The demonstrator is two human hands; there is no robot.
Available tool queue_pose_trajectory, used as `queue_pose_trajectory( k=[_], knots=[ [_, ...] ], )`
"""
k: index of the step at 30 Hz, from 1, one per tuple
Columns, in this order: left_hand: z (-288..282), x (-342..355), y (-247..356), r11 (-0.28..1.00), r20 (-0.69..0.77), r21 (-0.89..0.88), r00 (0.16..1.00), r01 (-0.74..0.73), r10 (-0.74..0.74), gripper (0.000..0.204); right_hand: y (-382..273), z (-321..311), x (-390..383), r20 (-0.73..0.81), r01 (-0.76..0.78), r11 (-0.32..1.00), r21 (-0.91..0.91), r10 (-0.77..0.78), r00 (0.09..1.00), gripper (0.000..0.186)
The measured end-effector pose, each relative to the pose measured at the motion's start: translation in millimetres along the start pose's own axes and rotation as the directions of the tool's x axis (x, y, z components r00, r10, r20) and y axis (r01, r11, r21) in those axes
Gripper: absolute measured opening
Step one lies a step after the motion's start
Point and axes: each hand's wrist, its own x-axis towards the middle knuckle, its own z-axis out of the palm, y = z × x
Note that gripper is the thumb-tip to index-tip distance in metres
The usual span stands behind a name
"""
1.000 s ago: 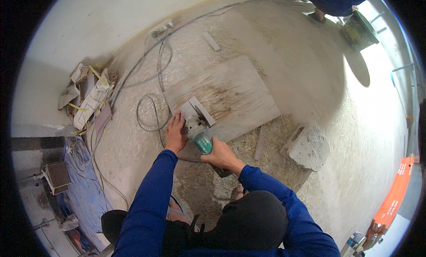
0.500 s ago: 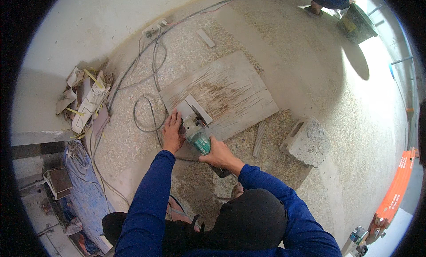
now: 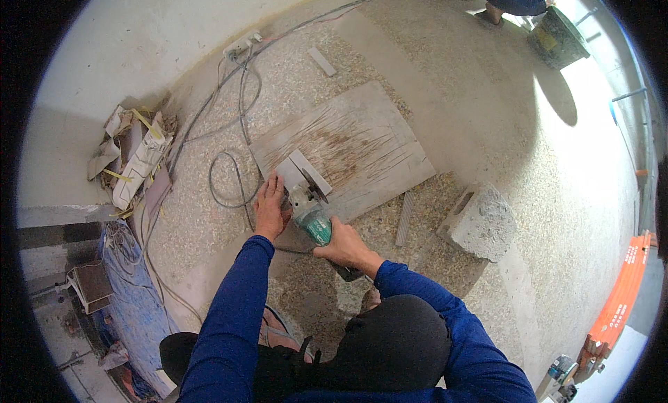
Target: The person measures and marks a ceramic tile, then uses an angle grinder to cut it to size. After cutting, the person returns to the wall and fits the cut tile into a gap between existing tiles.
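Observation:
My right hand (image 3: pixel 346 244) is wrapped round the teal body of an angle grinder (image 3: pixel 316 225). The grinder's dark disc (image 3: pixel 316 185) stands on edge against a pale tile piece (image 3: pixel 291 172), with a narrow light strip (image 3: pixel 310 168) on the disc's other side. My left hand (image 3: pixel 270 207) lies with fingers stretched out at the tile's near left edge, close to the grinder's head. Its thumb is partly hidden. Under the tile is a scratched, brown-stained board (image 3: pixel 390 138) on the pebbled floor.
Cables (image 3: pixel 243 111) loop left of the board to a socket block (image 3: pixel 240 46). Scrap tiles (image 3: pixel 142 156) lean by the wall. A concrete-crusted block (image 3: pixel 480 222) stands right of the board. Far right, a person's foot (image 3: pixel 490 17) shows near a dark bucket (image 3: pixel 559 40).

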Motion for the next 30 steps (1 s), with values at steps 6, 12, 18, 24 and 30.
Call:
queue_pose_trajectory(
  k=[6, 12, 18, 24, 30],
  knots=[
    [-3, 0, 2, 0.999, 0.045, -0.01, 0.998, 0.032, -0.031, 0.109, -1, -2, -7, 0.004, -0.01, 1.0, 0.021, 0.01, 1.0, 0.076],
    [6, 0, -3, 1.0, 0.029, -0.001, 0.999, 0.03, -0.03, 0.11, -1, -3, -9, 0.015, -0.023, 0.999, 0.026, 0.023, 1.0, 0.075],
    [10, 0, -6, 0.997, 0.009, 0.078, 1.0, 0.004, -0.005, 0.101, -8, -3, 21, 0.0, 0.022, 0.999, 0.024, -0.022, 1.0, 0.072],
    [11, -7, -9, 0.998, -0.021, -0.06, 0.999, 0.027, -0.029, 0.079, -26, -5, 63, -0.025, 0.036, 0.999, 0.039, -0.035, 0.999, 0.069],
    [16, -7, -14, 0.997, 0.093, 0.021, 0.993, 0.072, -0.074, 0.069, -38, -7, 89, -0.024, 0.057, 0.994, 0.088, -0.055, 0.998, 0.07]
  ],
)
